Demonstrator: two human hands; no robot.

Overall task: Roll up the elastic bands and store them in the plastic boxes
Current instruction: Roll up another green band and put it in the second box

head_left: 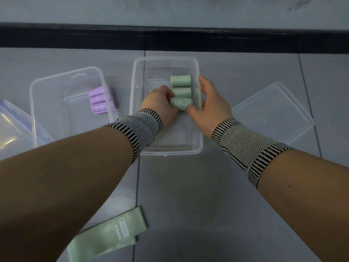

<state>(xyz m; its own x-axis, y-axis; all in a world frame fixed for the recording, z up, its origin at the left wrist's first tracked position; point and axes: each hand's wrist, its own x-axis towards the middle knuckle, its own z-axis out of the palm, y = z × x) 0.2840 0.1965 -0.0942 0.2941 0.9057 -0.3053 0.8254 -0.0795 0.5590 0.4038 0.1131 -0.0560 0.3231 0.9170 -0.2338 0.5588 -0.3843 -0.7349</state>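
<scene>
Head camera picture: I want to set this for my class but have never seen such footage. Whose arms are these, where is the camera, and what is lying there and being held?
The camera sits on a person's head, looking down at their own bare arms, over a grey tiled floor. The left hand and right hand together hold a rolled mint-green elastic band marked 30, setting it beside two more green rolls in the clear plastic box. Another clear box holds three rolled purple bands. A flat unrolled green band lies on the floor nearer the person, and a clear lid lies to the right.

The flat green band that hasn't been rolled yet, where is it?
In the head view the flat green band lies on the floor at the bottom, left of centre, under the left forearm and nearer the person than the middle box.
</scene>
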